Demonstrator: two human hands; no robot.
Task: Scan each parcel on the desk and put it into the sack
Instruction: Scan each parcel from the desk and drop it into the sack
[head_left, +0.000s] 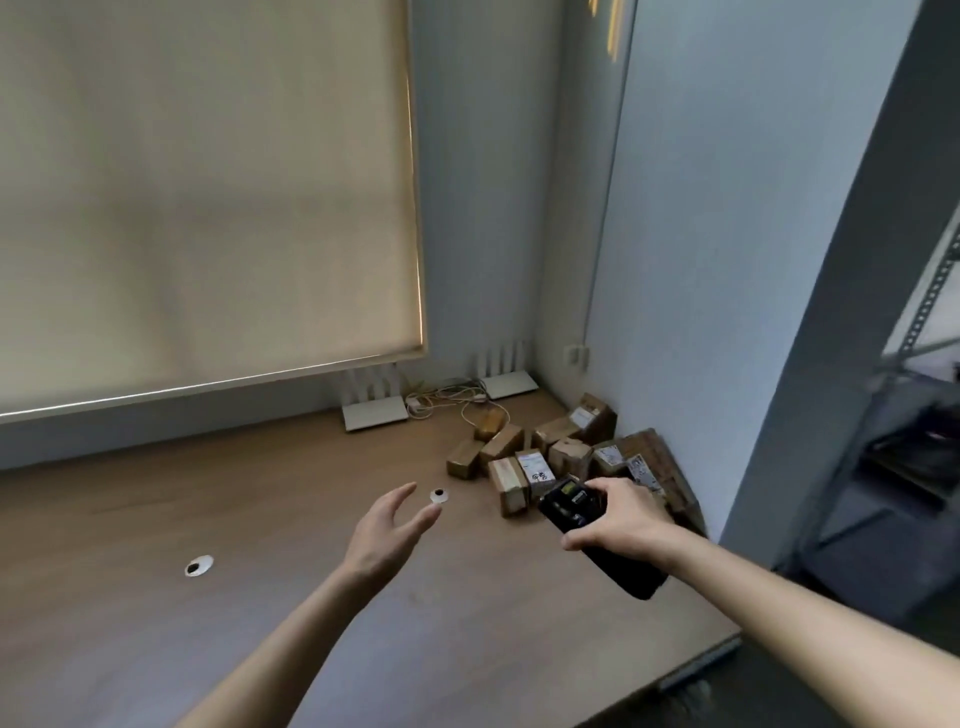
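The heap of small cardboard parcels (561, 457) lies on the wooden desk (260, 519), in the far corner where the desk meets the grey side wall (727, 260). Several parcels carry white labels with print too small to read. The boxes touch each other and some lean on the wall.

The right hand (621, 514) is just in front of the heap, at its near edge. Its fingers and thumb are curled around a black handheld scanner (597, 535), and the head of the scanner points toward the nearest labelled parcel (535, 473). The lower end of the scanner sticks out below the hand toward the person.

The left hand (387, 530) is to the left of the heap, apart from it, above the desk. It holds nothing; the fingers are straight and a little spread, and the thumb stands away from them. Just beyond its fingertips there is a round cable hole (439, 496) in the desk. A second cable hole (199, 566) is farther from the heap, on the same side.

Behind the heap, two white routers (374, 410) with upright antennas stand with a tangle of cables (452, 397) between them. A beige roller blind (208, 208) hangs above the back of the desk, well to the left of the heap.
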